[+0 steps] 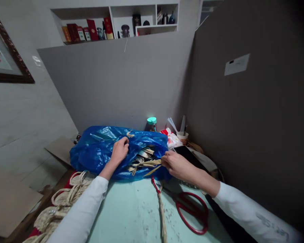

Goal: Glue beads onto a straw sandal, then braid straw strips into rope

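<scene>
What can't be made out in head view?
Head: dried strips deeper inside, hidden by blue plastic bag.
Head: grip of left hand, hidden by curled fingers.
Head: near end of tan cord, cut by bottom edge.
Head: text on white label, too small.
Head: lettering on right sleeve, blurred.

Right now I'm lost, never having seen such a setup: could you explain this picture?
Gladly. There's no machine here: these are a person's bare hands, filmed by a camera worn on their head, looking forward and down. The left hand is on a blue plastic bag; whether it pinches the film, I can't tell. The right hand seems to hold pale dry strips at the bag's opening. On the pale green table lie red-handled scissors and a straw-coloured cord.
</scene>
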A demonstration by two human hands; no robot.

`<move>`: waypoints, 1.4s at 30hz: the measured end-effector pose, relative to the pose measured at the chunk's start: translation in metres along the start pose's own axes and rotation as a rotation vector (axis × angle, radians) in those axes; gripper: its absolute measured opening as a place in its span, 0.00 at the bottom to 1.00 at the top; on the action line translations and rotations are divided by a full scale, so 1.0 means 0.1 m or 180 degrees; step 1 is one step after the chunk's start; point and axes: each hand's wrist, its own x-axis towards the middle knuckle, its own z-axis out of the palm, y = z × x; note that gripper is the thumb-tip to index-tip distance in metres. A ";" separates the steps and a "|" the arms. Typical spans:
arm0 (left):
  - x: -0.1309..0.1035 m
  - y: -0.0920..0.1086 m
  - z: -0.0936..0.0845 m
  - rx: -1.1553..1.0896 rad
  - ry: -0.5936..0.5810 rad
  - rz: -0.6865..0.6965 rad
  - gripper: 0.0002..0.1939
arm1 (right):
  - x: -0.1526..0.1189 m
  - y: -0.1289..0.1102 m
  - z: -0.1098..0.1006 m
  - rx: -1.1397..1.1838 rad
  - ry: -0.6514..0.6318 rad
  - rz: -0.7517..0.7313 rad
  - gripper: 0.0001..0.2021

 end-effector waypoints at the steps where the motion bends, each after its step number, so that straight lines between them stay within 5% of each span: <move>1: 0.05 -0.02 -0.02 -0.0199 0.0084 -0.0108 0.02 | 0.03 0.00 0.04 -0.0140 0.0037 0.0020 0.08; 8: 0.31 -0.07 -0.11 -0.1435 0.0320 -0.0684 0.07 | 0.23 -0.25 0.22 -0.0593 0.0151 0.0095 0.08; 18: 0.47 0.35 -0.34 -0.2118 0.0494 -0.0546 0.09 | 0.73 -0.66 0.27 -0.0679 0.0454 0.0113 0.15; 24: 0.42 0.45 -0.29 -0.2296 0.0550 -0.0486 0.10 | 1.29 -1.07 0.62 -0.0591 0.0087 -0.0718 0.13; 28: 0.44 0.34 -0.23 -0.2156 0.0651 -0.0409 0.09 | 1.39 -1.26 0.74 -0.0582 0.0075 -0.1095 0.13; 32: 0.47 0.09 -0.13 -0.1925 0.0749 -0.0297 0.08 | 1.17 -1.09 0.64 -0.0720 0.0232 -0.1052 0.09; 38: 0.34 -0.32 0.20 -0.1117 0.0803 -0.0168 0.02 | 0.75 -0.31 0.20 -0.1099 0.0697 -0.0840 0.08; 42: 0.17 -0.40 0.47 -0.0413 0.0829 0.0118 0.08 | 0.84 0.06 0.08 -0.1231 0.0291 -0.0684 0.12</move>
